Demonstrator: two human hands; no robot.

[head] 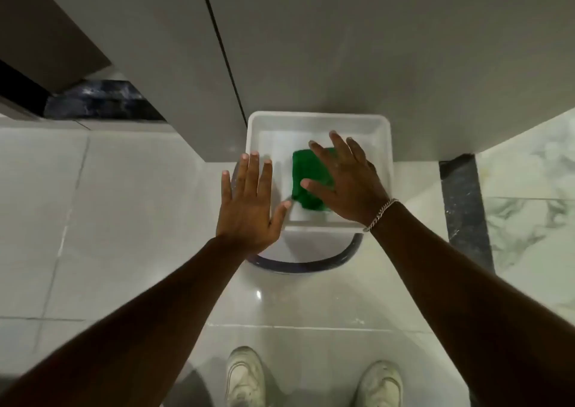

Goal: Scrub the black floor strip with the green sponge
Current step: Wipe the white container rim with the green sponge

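Observation:
The green sponge (306, 182) lies inside a white rectangular tub (317, 120) on the floor in front of me. My right hand (345, 178) hovers over the sponge with fingers spread, covering its right part; whether it touches is unclear. My left hand (249, 201) is flat and spread over the tub's left rim, holding nothing. A black speckled floor strip (465, 207) runs along the floor to the right of the tub. Another dark strip (99, 102) shows at the left by a doorway.
The tub rests on a round bucket with a dark rim (305, 265). A grey wall panel (342, 49) rises right behind it. My two white shoes (245, 378) stand on glossy white tiles. Marbled tiles (529, 220) lie beyond the right strip.

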